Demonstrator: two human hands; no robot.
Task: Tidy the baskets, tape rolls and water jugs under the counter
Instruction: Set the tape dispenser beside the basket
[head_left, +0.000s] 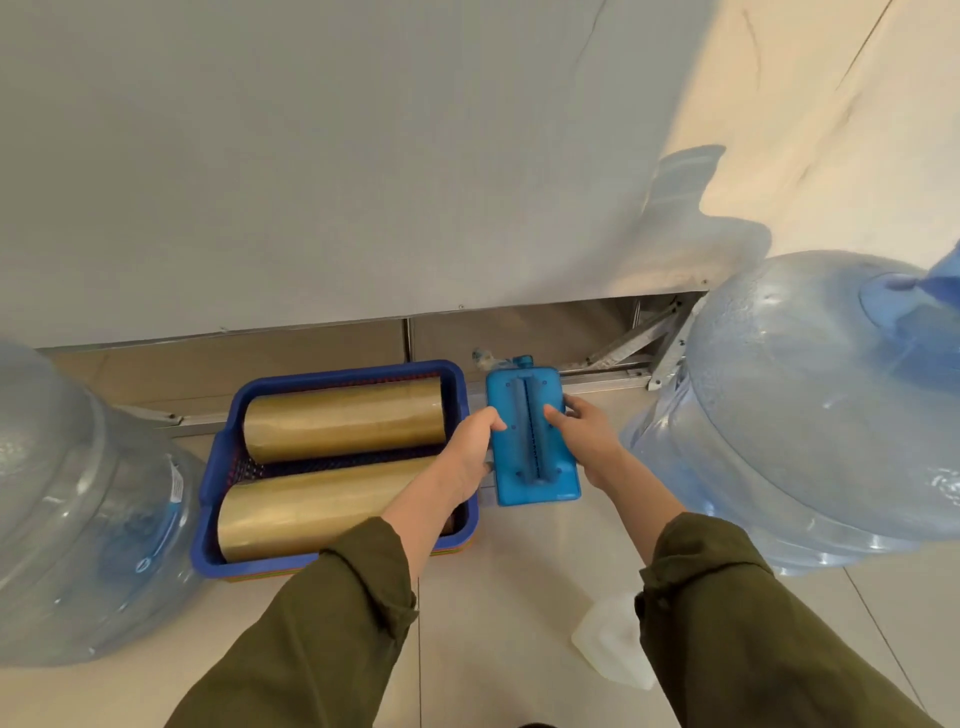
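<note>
A blue basket (218, 467) sits on the floor at the counter's foot, holding two tan tape rolls, one at the back (343, 426) and one in front (306, 519). Just right of it lies a flat blue plastic slab (530, 447) with a ridged centre bar. My left hand (470, 449) grips its left edge and my right hand (584, 436) grips its right edge. A large clear water jug (78, 514) lies on its side at the far left. A bluish water jug (810, 405) stands at the right.
The grey counter front (337, 182) fills the upper view, with a low gap and metal brackets (623, 348) beneath it. A white crumpled piece (608, 644) lies on the tiled floor near my right sleeve. More colours show stacked under the blue basket.
</note>
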